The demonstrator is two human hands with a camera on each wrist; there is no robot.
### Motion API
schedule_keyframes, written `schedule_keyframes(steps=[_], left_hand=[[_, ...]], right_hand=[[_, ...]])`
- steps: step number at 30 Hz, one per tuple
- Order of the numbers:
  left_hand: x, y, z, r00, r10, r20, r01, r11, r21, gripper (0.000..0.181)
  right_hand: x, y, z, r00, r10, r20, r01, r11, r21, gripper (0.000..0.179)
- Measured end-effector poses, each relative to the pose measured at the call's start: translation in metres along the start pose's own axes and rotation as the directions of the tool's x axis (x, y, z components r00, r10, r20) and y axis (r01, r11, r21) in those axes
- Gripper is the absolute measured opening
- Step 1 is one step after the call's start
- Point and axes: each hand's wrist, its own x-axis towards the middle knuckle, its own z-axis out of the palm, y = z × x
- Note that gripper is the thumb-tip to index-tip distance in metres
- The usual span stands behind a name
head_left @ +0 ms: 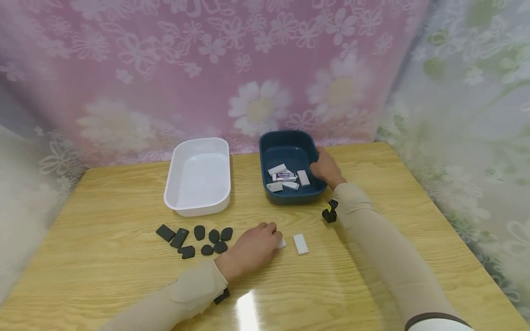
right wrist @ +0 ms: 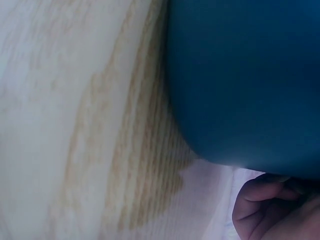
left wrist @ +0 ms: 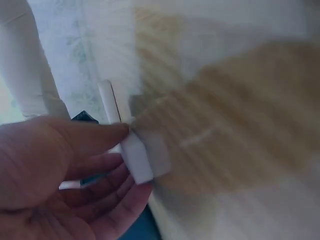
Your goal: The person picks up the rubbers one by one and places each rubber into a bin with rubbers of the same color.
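1. Dark-blue, round-cornered tray (head_left: 295, 199).
2. White, round-cornered tray (head_left: 204, 210).
3. Flat white rectangular blocks (head_left: 301, 244).
4. Black rounded pebble-like pieces (head_left: 199, 232).
5. Yellow-tan tabletop (head_left: 352, 294) with brown wood grain.
6. Pink cloth backdrop (head_left: 165, 92) patterned with white flowers, some yellow-centred.
7. Beige fabric sleeves (head_left: 389, 243).

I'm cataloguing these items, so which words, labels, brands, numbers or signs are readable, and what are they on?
Nothing can be quoted with certainty.
Printed eraser in the blue tray: dark lettering, too small to read.
The wrist views show no lettering.
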Motion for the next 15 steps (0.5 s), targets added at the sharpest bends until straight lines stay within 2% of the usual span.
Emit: schedule_keyframes(steps=[4,9,15], left_hand=[[-0.0018,0.0012,0.0016,0.998,-0.05,-0.031,0.049,0.998,-0.036,0.015],[-0.0032,0.0013,0.0005,0.995,-0.096,-0.013,0.094,0.992,-0.084,0.015],[-0.0003,0.0032,0.0041,0.997,-0.08,-0.023,0.078,0.994,-0.072,0.017]], right_hand=[[-0.0001,-0.0022,0.0024,1.0,0.009,-0.009,-0.009,1.0,0.001,0.067],[-0.0021,-0.0041,0.0039,1.0,0.019,-0.009,-0.019,1.0,0.012,0.068],[-0.0036,-0.0026,-0.0002,1.0,0.01,-0.015,-0.011,1.0,-0.019,0.068]])
